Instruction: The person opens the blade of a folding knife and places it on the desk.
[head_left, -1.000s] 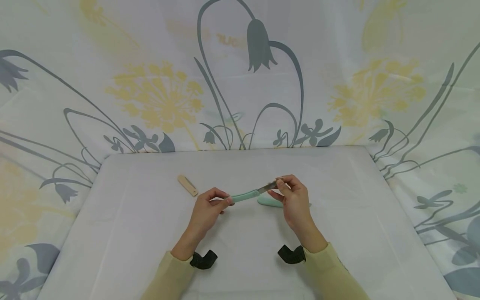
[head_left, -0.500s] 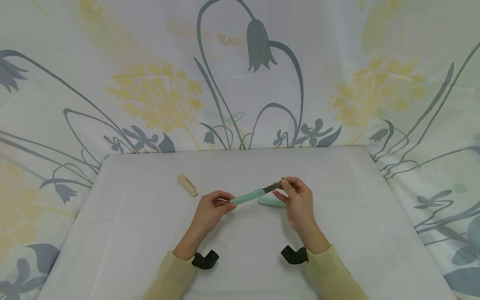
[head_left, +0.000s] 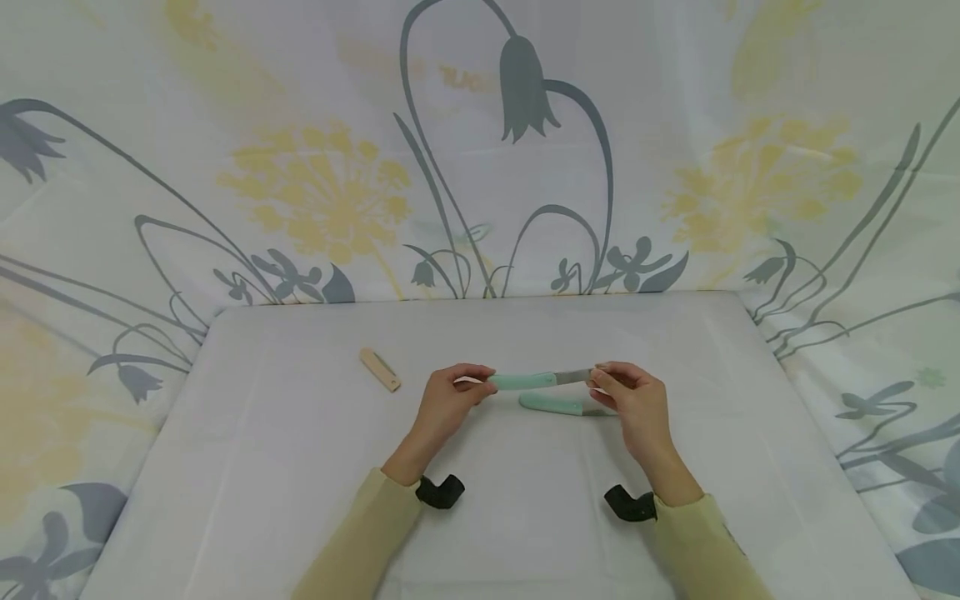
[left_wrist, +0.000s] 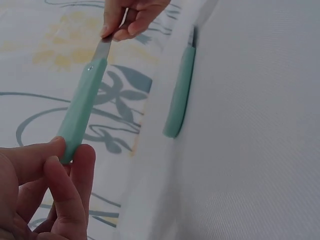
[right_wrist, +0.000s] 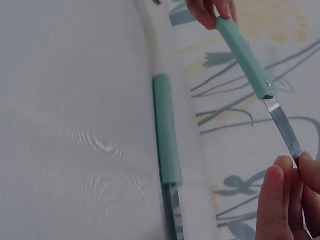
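Observation:
A folding knife with a mint-green handle point(head_left: 525, 381) is held level above the table, its metal blade point(right_wrist: 285, 125) unfolded. My left hand point(head_left: 457, 400) pinches the handle's far end between thumb and fingers. At the other end, my right hand point(head_left: 637, 408) pinches the blade near its tip, which the fingers hide. Below lies a second mint-green knife point(head_left: 551, 404) on the table, handle to the left. Its blade point(right_wrist: 175, 215) also sticks out, and my right hand covers part of it in the head view.
A small beige folded piece point(head_left: 380, 370), with a hole at one end and a dark slot along its edge, lies left of my hands. The white table point(head_left: 300, 467) backs onto a flower-printed curtain point(head_left: 450, 167). Black cameras point(head_left: 441, 492) sit at both wrists.
Both hands have moved right with the held knife, which has turned from slanting to nearly level. More of the second knife, including its blade, now shows below it.

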